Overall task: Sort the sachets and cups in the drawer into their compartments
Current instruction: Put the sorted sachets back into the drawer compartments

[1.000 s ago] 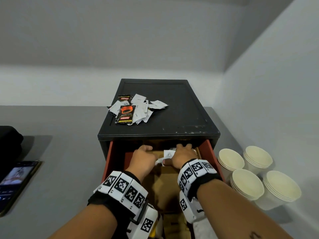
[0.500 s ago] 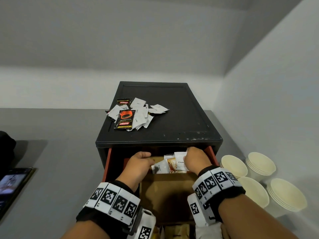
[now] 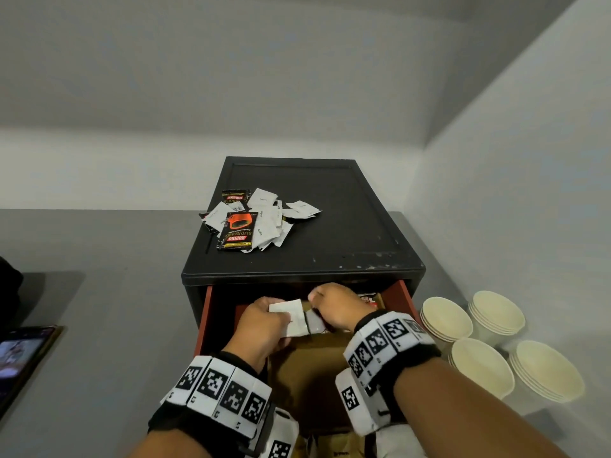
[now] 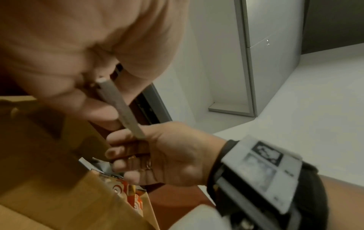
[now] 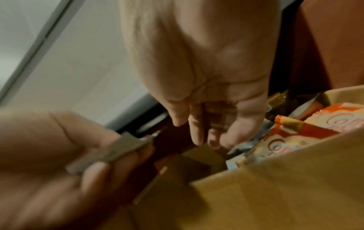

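Observation:
The red drawer (image 3: 405,299) stands pulled out of a black cabinet (image 3: 330,252), with brown cardboard dividers (image 3: 307,368) inside. My left hand (image 3: 281,314) pinches a white sachet (image 3: 292,317) between thumb and fingers above the drawer's back left part; the sachet (image 4: 120,105) shows edge-on in the left wrist view. Just to its right, my right hand (image 3: 322,300) reaches down into the back compartment. Its fingertips (image 5: 212,143) close on a pale silvery sachet (image 5: 235,150) beside orange-and-white sachets (image 5: 295,140). Several paper cup stacks (image 3: 479,365) stand right of the cabinet.
A loose pile of white and black sachets (image 3: 261,219) lies on the cabinet top. A phone (image 3: 23,355) lies at the far left on the grey counter (image 3: 115,292). A wall (image 3: 529,193) closes in right behind the cups.
Half a second ago my right hand held up a fan of sachets. Now the white one is in my left hand, and the right hand has dipped back into the compartment.

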`<state>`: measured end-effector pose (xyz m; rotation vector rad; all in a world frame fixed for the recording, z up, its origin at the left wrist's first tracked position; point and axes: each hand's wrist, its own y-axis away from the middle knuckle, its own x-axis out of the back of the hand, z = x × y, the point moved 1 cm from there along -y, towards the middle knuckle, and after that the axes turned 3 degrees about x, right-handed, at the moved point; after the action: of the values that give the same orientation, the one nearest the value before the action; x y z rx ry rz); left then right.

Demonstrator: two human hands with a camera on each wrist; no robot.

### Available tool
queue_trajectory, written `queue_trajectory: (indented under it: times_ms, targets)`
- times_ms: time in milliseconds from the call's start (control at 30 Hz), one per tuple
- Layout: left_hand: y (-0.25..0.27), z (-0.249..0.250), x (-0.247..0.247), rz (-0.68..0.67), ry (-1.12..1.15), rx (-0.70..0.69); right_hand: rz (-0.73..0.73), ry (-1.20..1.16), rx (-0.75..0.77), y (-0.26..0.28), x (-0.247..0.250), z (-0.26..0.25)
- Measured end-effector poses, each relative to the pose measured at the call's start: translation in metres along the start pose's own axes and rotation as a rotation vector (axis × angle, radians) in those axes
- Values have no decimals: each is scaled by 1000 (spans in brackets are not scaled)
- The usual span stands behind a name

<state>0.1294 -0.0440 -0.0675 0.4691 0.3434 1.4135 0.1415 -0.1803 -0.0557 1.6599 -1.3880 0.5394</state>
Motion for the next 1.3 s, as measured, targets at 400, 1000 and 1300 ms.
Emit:
queue_trajectory:
  times_ms: [400,1000,1300]
  targets:
    - [2,5,7,73,306,162,-137,653,-152,-32,-14,6]
    - [-10,-3,7,60,151,43,106,-193,131,36,28,16]
    - [2,0,3,-54,97,-36,97,-298,136,60,29,17]
